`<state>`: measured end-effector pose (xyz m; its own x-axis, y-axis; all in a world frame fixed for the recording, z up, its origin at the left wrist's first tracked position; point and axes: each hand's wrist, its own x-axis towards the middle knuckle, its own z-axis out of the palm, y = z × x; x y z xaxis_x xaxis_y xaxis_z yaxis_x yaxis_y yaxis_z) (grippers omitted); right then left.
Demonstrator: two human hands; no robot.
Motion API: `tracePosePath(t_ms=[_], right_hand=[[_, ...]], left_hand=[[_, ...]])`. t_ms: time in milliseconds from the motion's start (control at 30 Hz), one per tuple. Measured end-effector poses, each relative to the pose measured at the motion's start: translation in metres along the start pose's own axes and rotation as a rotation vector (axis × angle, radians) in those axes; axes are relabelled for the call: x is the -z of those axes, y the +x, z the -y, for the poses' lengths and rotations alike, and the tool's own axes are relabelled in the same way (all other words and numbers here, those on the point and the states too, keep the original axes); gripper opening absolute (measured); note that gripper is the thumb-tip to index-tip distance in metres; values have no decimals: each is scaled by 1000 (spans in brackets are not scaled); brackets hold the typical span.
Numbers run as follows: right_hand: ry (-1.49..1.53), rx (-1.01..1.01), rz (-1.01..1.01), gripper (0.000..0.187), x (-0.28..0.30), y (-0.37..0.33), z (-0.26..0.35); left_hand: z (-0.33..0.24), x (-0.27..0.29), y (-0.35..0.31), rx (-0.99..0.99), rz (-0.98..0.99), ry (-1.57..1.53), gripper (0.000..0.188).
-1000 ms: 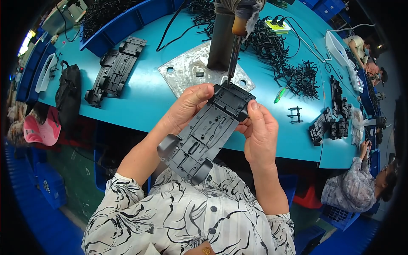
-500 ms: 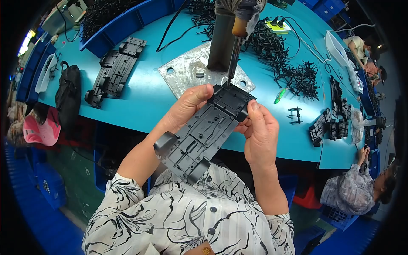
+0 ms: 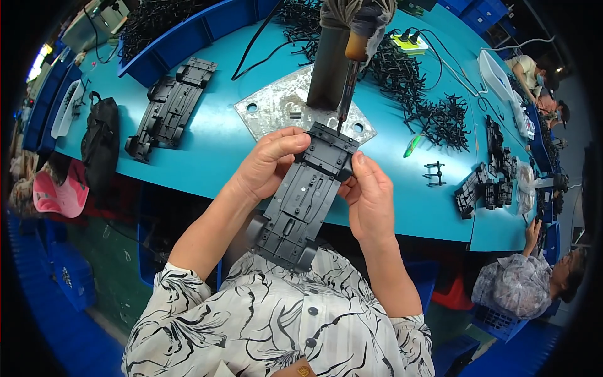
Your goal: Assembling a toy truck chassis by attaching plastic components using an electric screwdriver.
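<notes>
Both my hands hold a black plastic toy-car chassis (image 3: pixel 300 198), its studded face up and its far end tilted toward the stand. My left hand (image 3: pixel 271 162) grips its far left edge, thumb on top. On the right edge, my right hand (image 3: pixel 372 200) has its thumb on top and its fingers partly hidden underneath. Above the far end hangs a soldering iron (image 3: pixel 347 91), tip down, fixed to a metal post (image 3: pixel 326 66) on a steel base plate (image 3: pixel 273 107). Its tip is at the chassis's far edge; I cannot tell whether they touch.
More black chassis (image 3: pixel 169 110) lie stacked at the left, beside a black bag (image 3: pixel 102 135). A heap of small black parts (image 3: pixel 440 116) spreads at the right, near a green tool (image 3: pixel 412 146) and a loose black part (image 3: pixel 434 173). Co-workers (image 3: pixel 518 283) sit at the right.
The chassis has shifted left and turned more upright in view, its far end sliding under the iron's tip. My right hand has moved left with it; my left hand has shifted only slightly.
</notes>
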<state>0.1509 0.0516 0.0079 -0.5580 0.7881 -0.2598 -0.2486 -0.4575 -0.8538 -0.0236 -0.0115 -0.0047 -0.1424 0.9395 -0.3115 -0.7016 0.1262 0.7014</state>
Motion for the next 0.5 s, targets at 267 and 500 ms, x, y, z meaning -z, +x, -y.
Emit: tracePosePath(t_ms=[267, 500], right_hand=[[-32, -3, 20, 29, -4, 8, -3], [-41, 20, 21, 30, -10, 10, 1]], left_hand=[[1, 11, 1, -26, -6, -30, 23], [3, 13, 1, -50, 65, -99, 23]])
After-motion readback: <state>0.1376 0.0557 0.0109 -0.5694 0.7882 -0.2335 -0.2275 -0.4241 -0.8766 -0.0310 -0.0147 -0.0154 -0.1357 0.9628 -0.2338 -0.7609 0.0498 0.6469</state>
